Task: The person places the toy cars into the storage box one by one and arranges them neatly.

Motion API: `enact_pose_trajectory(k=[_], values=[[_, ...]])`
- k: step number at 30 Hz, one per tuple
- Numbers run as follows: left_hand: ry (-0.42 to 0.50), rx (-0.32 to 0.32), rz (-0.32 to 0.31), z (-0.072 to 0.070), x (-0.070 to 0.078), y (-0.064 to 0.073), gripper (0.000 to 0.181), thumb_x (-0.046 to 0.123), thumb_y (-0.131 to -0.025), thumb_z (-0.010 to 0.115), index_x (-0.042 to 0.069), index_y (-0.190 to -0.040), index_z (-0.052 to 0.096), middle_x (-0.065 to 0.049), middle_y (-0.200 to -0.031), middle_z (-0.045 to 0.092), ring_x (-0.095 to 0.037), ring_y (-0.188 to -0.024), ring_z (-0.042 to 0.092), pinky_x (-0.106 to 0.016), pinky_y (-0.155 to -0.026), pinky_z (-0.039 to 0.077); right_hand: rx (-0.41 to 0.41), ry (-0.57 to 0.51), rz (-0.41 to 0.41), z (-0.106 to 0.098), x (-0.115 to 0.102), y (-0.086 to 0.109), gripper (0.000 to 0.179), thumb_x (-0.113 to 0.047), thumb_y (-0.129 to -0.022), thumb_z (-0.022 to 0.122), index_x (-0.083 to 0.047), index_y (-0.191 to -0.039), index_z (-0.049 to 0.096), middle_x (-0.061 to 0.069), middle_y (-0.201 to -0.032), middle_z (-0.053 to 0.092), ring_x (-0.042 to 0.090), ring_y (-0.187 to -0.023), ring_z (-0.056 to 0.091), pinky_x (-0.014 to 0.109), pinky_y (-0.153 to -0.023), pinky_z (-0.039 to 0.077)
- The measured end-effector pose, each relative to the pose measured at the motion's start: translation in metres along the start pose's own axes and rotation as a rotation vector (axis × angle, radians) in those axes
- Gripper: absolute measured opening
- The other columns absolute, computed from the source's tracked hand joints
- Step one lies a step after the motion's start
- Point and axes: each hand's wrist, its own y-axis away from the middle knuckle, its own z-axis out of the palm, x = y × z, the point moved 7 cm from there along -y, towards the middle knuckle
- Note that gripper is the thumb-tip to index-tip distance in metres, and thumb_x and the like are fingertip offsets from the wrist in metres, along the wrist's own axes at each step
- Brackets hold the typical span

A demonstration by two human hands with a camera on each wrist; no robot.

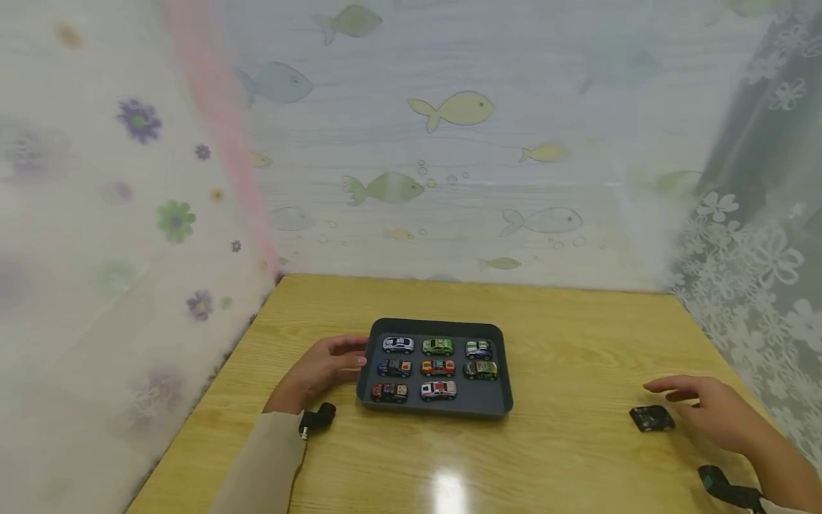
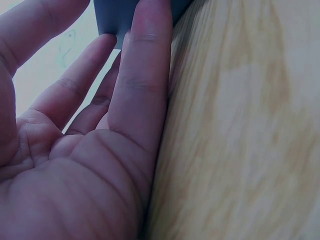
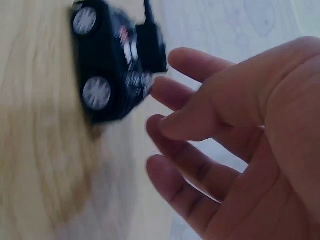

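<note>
A dark grey tray (image 1: 491, 404) on the table holds several small toy cars in rows, among them a green toy car (image 1: 437, 347) and a red-and-yellow toy car (image 1: 438, 368). My left hand (image 1: 330, 365) is at the tray's left side. Its extended fingers (image 2: 140, 75) reach the tray wall (image 2: 111, 17) in the left wrist view. Far to the right, a black toy car (image 1: 651, 418) sits on the table. In the right wrist view this black toy car (image 3: 102, 65) shows silver wheels and a boxy top part. My right hand (image 1: 716, 414) is beside it, fingers loosely bent and holding nothing.
The wooden table (image 1: 565, 457) stretches between the tray and the black car. A fish-patterned curtain (image 1: 462, 143) hangs behind it, with a flowered curtain (image 1: 128, 214) on the left and lace (image 1: 758, 250) on the right.
</note>
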Motion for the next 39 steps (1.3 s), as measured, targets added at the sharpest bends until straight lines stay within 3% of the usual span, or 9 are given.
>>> enact_pose_trajectory(k=[3, 9, 15, 18, 22, 24, 34, 39], values=[[0.003, 0.009, -0.005, 0.0, -0.001, 0.001, 0.057, 0.008, -0.097, 0.073, 0.001, -0.149, 0.051, -0.02, -0.149, 0.055, -0.026, -0.124, 0.066, -0.041, -0.1, 0.06, -0.081, -0.038, 0.02, 0.006, 0.013, 0.001, 0.052, 0.008, -0.089, 0.058, -0.002, -0.14, 0.062, 0.027, -0.136, 0.063, 0.038, -0.11, 0.069, 0.041, -0.076, 0.063], [-0.003, 0.018, -0.001, -0.001, 0.0, 0.002, 0.055, 0.01, -0.097, 0.073, 0.004, -0.149, 0.054, -0.018, -0.148, 0.058, -0.026, -0.124, 0.066, -0.041, -0.1, 0.06, -0.183, -0.094, -0.029, 0.011, 0.022, -0.004, 0.051, -0.001, -0.091, 0.068, 0.007, -0.141, 0.058, 0.026, -0.131, 0.066, -0.007, -0.095, 0.065, 0.035, -0.076, 0.063], [-0.019, 0.014, 0.006, 0.0, -0.001, 0.0, 0.057, 0.01, -0.097, 0.073, 0.002, -0.149, 0.052, -0.02, -0.149, 0.056, -0.027, -0.125, 0.065, -0.041, -0.099, 0.06, -0.205, -0.162, -0.007, 0.012, 0.023, -0.002, 0.051, -0.008, -0.091, 0.073, 0.004, -0.139, 0.061, 0.02, -0.133, 0.066, -0.005, -0.096, 0.065, 0.035, -0.074, 0.063], [-0.02, 0.012, 0.008, -0.001, -0.001, 0.001, 0.058, 0.01, -0.097, 0.073, 0.002, -0.15, 0.051, -0.02, -0.15, 0.054, -0.027, -0.125, 0.065, -0.042, -0.1, 0.06, -0.185, -0.138, -0.025, 0.011, 0.018, -0.001, 0.05, -0.016, -0.092, 0.077, 0.004, -0.136, 0.063, 0.015, -0.13, 0.068, -0.009, -0.095, 0.063, 0.03, -0.073, 0.061], [-0.017, 0.005, 0.012, -0.001, 0.0, 0.0, 0.059, 0.01, -0.097, 0.074, 0.002, -0.15, 0.051, -0.021, -0.151, 0.054, -0.027, -0.125, 0.065, -0.042, -0.1, 0.06, -0.151, -0.096, -0.031, 0.01, 0.013, 0.002, 0.05, -0.024, -0.092, 0.079, 0.002, -0.132, 0.066, 0.018, -0.127, 0.069, -0.009, -0.092, 0.062, 0.025, -0.071, 0.059], [-0.018, 0.0, 0.013, 0.0, 0.0, -0.001, 0.059, 0.011, -0.096, 0.074, 0.001, -0.15, 0.051, -0.021, -0.151, 0.054, -0.026, -0.124, 0.066, -0.042, -0.1, 0.06, -0.143, -0.083, -0.02, 0.009, 0.012, 0.003, 0.049, -0.025, -0.092, 0.079, 0.002, -0.131, 0.067, 0.022, -0.126, 0.069, -0.007, -0.091, 0.064, 0.025, -0.07, 0.058], [-0.021, 0.008, 0.007, 0.0, 0.0, -0.001, 0.059, 0.011, -0.097, 0.074, 0.001, -0.15, 0.05, -0.021, -0.151, 0.054, -0.026, -0.123, 0.066, -0.041, -0.1, 0.06, -0.171, -0.126, -0.022, 0.008, 0.005, -0.003, 0.051, -0.026, -0.087, 0.084, 0.004, -0.126, 0.071, 0.015, -0.113, 0.074, -0.002, -0.086, 0.068, 0.024, -0.07, 0.06], [-0.012, 0.0, 0.007, 0.0, -0.001, -0.001, 0.059, 0.01, -0.097, 0.073, 0.0, -0.15, 0.05, -0.022, -0.151, 0.053, -0.026, -0.125, 0.065, -0.042, -0.101, 0.059, -0.145, -0.08, -0.015, 0.009, 0.0, -0.004, 0.048, -0.026, -0.085, 0.085, 0.002, -0.122, 0.073, 0.016, -0.114, 0.075, -0.002, -0.083, 0.068, 0.023, -0.069, 0.059]])
